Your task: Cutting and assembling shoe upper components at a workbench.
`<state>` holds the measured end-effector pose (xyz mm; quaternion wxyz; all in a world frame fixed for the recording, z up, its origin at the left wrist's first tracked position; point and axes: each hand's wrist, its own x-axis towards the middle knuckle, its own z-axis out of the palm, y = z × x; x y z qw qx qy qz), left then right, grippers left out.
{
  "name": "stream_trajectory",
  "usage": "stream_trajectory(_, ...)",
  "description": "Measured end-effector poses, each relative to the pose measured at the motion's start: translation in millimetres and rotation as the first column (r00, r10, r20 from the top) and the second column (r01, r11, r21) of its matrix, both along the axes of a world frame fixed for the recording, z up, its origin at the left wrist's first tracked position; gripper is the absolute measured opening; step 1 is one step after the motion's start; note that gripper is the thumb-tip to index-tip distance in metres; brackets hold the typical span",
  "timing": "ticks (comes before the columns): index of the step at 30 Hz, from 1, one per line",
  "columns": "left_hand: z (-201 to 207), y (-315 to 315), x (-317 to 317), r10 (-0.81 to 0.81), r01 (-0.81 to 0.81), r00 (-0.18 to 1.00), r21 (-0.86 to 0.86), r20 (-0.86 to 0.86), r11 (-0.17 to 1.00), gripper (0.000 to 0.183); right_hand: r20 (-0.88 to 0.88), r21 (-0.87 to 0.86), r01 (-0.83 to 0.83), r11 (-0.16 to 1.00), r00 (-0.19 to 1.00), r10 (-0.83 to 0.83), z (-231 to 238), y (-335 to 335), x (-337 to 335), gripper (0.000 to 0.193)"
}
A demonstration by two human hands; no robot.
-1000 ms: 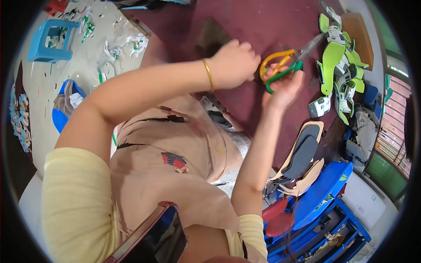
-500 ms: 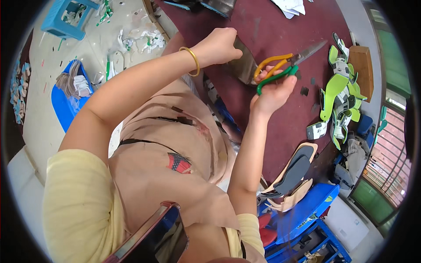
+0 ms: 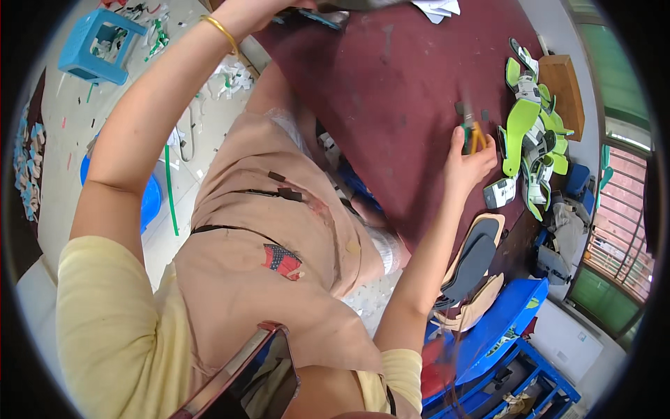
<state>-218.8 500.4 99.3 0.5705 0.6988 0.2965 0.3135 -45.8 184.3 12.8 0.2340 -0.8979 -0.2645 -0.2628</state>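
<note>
At the top edge of the head view, my left hand (image 3: 257, 12) is stretched out over the far side of the dark red table (image 3: 398, 77). Its fingers are mostly cut off by the picture's edge, so what they hold cannot be made out. A dark sheet (image 3: 366, 3) beside it is smeared by motion, above a dark stack with blue edges (image 3: 317, 19). My right hand (image 3: 469, 166) is closed round scissors with orange and green handles (image 3: 478, 138), low over the table's right part. The scissor blades are blurred and point away from me.
Lime-green and white shoe parts (image 3: 523, 133) lie along the right edge by a wooden block (image 3: 562, 98). Nearer are insole-shaped pieces (image 3: 469, 262) and a blue tray (image 3: 506, 325). White sheets (image 3: 438, 8) lie far back. A blue stool (image 3: 98, 45) and scraps stand left.
My left hand has moved up and away to the far left with the dark piece, now blurred at the edge. My right hand has lowered to the right with the scissors, their handles drawn together.
</note>
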Motion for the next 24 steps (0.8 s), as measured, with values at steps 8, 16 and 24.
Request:
stream_trajectory(8, -11.5, -13.4, -20.5, 0.226, -0.196, 0.973, 0.679, 0.044, 0.708, 0.029, -0.332, 0.928, -0.318, 0.196, -0.462, 0.822, 123.1, 45.9, -184.0, 0.040)
stream_trajectory(16, -71.6, -152.0, 45.8, -0.516, 0.413, 0.854, 0.686, -0.065, 0.599, 0.008, 0.107, 0.992, 0.127, -0.027, -0.685, 0.721, 141.0, 32.3, -226.7, 0.038)
stream_trajectory(24, -137.6, -243.3, 141.3, -0.732, 0.669, 0.600, 0.705, -0.324, 0.236, 0.010, 0.175, 0.983, 0.120, -0.139, -0.380, 0.908, 151.3, 33.0, -223.9, 0.047)
